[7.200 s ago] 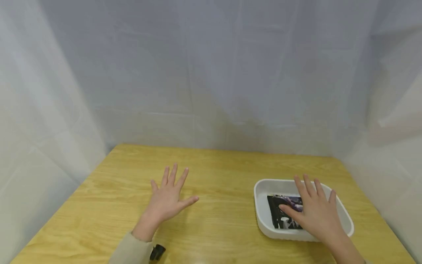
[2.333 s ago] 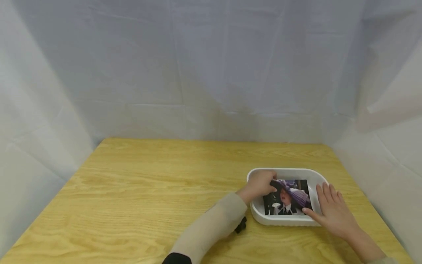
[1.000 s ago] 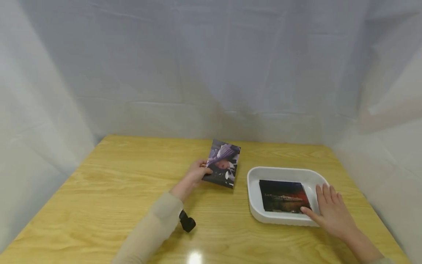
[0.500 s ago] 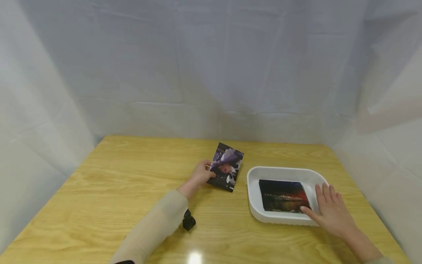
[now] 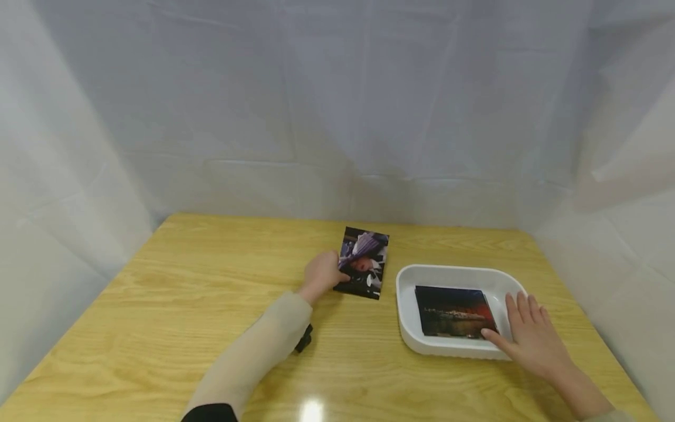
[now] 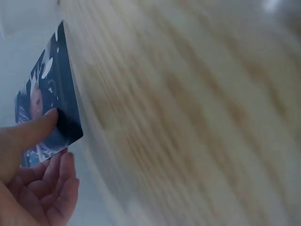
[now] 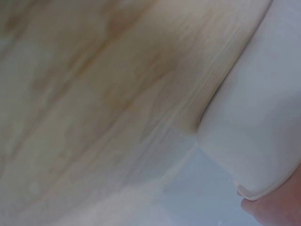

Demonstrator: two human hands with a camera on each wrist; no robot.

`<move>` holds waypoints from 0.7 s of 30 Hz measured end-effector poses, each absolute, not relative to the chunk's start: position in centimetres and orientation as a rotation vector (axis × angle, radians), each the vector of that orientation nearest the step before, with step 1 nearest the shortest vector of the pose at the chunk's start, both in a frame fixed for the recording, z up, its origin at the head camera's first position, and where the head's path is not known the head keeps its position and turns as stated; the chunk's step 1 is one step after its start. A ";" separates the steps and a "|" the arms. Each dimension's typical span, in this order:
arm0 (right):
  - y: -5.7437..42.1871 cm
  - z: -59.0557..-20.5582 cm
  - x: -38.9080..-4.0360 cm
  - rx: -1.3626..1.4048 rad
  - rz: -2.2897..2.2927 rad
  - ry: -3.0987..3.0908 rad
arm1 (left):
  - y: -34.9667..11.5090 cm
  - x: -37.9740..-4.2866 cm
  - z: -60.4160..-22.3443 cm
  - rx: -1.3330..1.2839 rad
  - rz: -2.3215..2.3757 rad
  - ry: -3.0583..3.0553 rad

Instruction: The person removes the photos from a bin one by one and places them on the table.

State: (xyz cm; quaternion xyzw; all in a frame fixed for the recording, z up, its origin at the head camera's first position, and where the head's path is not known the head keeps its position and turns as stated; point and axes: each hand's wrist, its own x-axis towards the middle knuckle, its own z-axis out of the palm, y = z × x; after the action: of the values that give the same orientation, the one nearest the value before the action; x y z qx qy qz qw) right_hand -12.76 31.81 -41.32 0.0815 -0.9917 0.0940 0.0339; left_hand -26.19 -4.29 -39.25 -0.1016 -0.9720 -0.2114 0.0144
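Observation:
My left hand [image 5: 323, 275] pinches a photo print [image 5: 365, 261] by its left edge, over the table left of the tray. The print shows a figure in a wide purple-and-white hat, turned sideways. In the left wrist view the thumb lies on top of the print [image 6: 49, 89], the other fingers behind it. On the right, my right hand [image 5: 535, 340] rests at the right end of a white tray [image 5: 453, 274], fingers straight, thumb reaching over the front rim. Inside lies another print [image 5: 453, 313], a dark night scene with red at its right, atop what looks like more prints.
The wooden table [image 5: 211, 328] runs back to a pale curtain [image 5: 337, 117], which also hangs at both sides. A black strap piece [image 5: 304, 339] hangs beneath my left wrist. In the right wrist view, the tray's outer wall [image 7: 254, 113] fills the right side.
Both hands were spread open at first. My left hand then took the hat print out of the tray and carried it left, uncovering the night print. Lately that print has turned slightly more upright.

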 end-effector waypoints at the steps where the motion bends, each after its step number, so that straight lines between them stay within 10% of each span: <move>1: 31.8 -41.3 -12.8 0.247 0.291 -3.058 | -4.3 -26.6 -39.7 -0.317 -0.648 -3.034; 21: 31.8 -41.3 -12.6 0.262 0.281 -3.034 | -4.2 -29.6 -42.9 -0.341 -0.652 -3.197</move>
State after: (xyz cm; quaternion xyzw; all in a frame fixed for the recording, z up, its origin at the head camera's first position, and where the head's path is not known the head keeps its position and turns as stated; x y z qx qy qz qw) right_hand -12.55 31.79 -41.30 0.0857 -0.9912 0.0918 0.0417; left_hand -29.65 -4.15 -42.93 -0.1037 -0.9721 -0.1983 -0.0696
